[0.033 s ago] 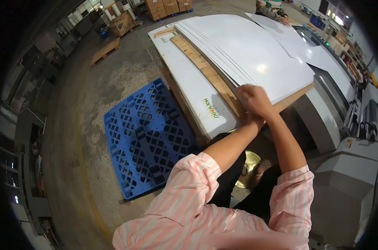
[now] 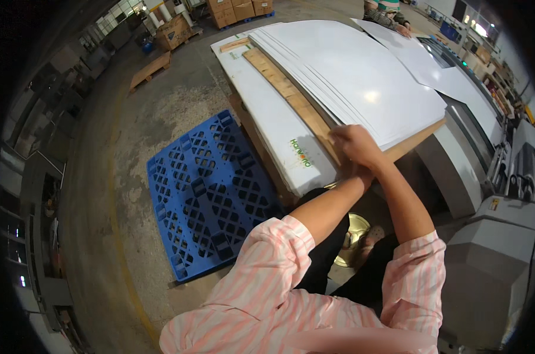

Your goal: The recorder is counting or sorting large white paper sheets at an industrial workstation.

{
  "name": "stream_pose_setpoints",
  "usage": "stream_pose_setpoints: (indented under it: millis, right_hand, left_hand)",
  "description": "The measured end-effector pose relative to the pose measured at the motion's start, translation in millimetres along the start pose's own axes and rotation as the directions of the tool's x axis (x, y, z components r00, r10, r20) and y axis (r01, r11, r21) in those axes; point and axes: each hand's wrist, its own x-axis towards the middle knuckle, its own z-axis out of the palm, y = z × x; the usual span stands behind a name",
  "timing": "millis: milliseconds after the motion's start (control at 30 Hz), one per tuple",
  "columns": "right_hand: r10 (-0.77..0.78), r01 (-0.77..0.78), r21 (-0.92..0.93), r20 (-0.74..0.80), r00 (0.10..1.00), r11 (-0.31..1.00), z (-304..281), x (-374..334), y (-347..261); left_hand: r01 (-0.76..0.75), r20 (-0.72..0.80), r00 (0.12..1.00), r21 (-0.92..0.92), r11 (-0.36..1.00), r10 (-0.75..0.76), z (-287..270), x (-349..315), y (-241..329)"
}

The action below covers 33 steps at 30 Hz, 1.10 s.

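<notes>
Grey concrete floor point(image 2: 102, 194) extends through the left half of the view. Clock positions below are taken from the person's hands as centre, with 12 o'clock toward the top of the view.

The grey machine point(image 2: 491, 253) stands at 4 o'clock, and its body continues up past 3 o'clock. White sheets point(image 2: 362, 82) lie flat in a stack at 12 o'clock, their left edges stepped in a narrow fan. A loose sheet point(image 2: 397, 50) lies at 1 o'clock, overlapping the machine. The white pack point(image 2: 267, 112), printed in green and orange, lies beneath the stack and projects from it toward 10 o'clock. The blue pallet point(image 2: 199, 189) rests on the floor between 8 and 9 o'clock, its deck a lattice of openings.

A second person point(image 2: 391, 17) is at the far side, between 12 and 1 o'clock, one hand near the edge of the loose sheet. A wooden strip point(image 2: 288, 91) lies on the pack along the left side of the sheets. A brass-coloured disc point(image 2: 354, 233) is at 6 o'clock, low between the person's legs.

The right hand point(image 2: 354, 143) is at the near left corner of the sheets, fingers curled; whether it grips a sheet could not be determined. The left hand point(image 2: 363, 172) lies beneath the right wrist, largely hidden; its opening and any hold could not be determined.
</notes>
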Motion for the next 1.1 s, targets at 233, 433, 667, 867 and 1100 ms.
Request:
stream_pose_setpoints:
  millis: [233,433,667,867,1100]
  right_hand:
    - [0.131,0.018,-0.241,0.59,0.797,0.97,57.5,39.5,20.3]
    - [0.078,-0.606,0.311,0.845,0.529,0.732,53.3,49.9,-36.3]
    - [0.211,-0.316,0.329,0.318,0.924,0.89,32.2,48.2,-23.8]
    - [0.24,0.062,-0.382,0.692,0.681,0.922,60.3,19.6,-40.4]
    - [-0.078,0.009,0.086,0.846,0.527,0.996,74.1,24.0,-97.7]
  left_hand:
    - [-0.399,0.42,0.898,0.646,0.651,0.134,-23.1,-37.7,54.3]
    - [-0.453,0.426,0.878,0.595,0.663,0.217,-30.5,-32.9,40.1]
    - [-0.134,0.163,0.984,0.433,0.891,0.069,-13.3,-29.5,39.0]
    - [0.099,-0.127,0.988,0.117,0.988,-0.084,2.6,-33.3,40.4]
    - [0.073,0.009,0.997,-0.134,0.988,-0.072,-5.3,-30.2,42.6]
